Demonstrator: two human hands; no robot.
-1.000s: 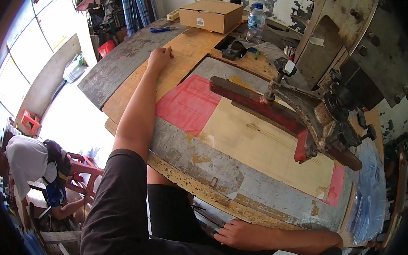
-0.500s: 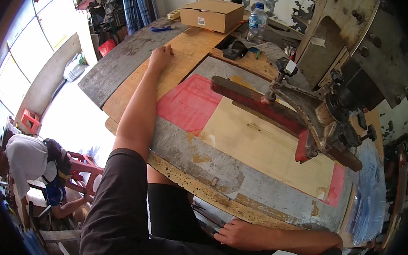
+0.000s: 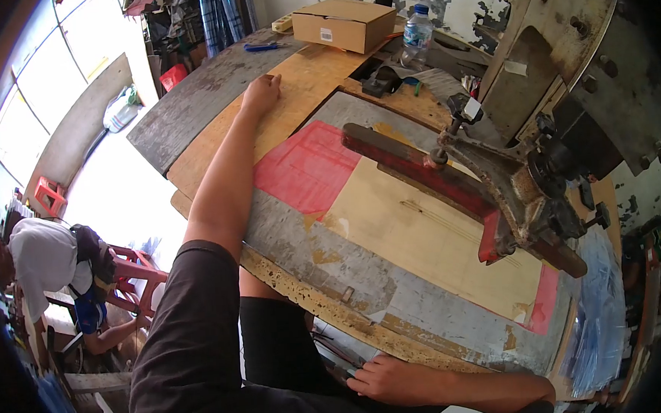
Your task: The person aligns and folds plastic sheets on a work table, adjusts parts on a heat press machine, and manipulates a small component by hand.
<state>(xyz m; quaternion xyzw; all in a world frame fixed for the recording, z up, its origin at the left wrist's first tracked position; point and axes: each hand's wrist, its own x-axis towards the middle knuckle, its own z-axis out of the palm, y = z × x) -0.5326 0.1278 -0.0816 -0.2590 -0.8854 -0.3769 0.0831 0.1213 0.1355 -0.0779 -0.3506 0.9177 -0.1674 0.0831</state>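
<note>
My left hand (image 3: 262, 94) rests on the light wooden board (image 3: 312, 76) at the upper left, its fingers curled closed and nothing visible in them. Low in the view, my right hand (image 3: 380, 378) lies by my lap below the table's front edge, its fingers folded in and nothing seen in them. Between the hands, a red sheet (image 3: 306, 167) and a cream sheet (image 3: 429, 239) lie flat on the worn grey table (image 3: 287, 239). A metal machine arm with a dark red bar (image 3: 426, 175) stands over the cream sheet, touching neither hand.
Beyond my left hand are a blue cutter (image 3: 261, 47), a cardboard box (image 3: 343, 26) and a water bottle (image 3: 416, 37). Clear plastic sheets (image 3: 596, 308) hang at the right edge. Another person (image 3: 45, 255) sits low at the left, near a red stool (image 3: 138, 270).
</note>
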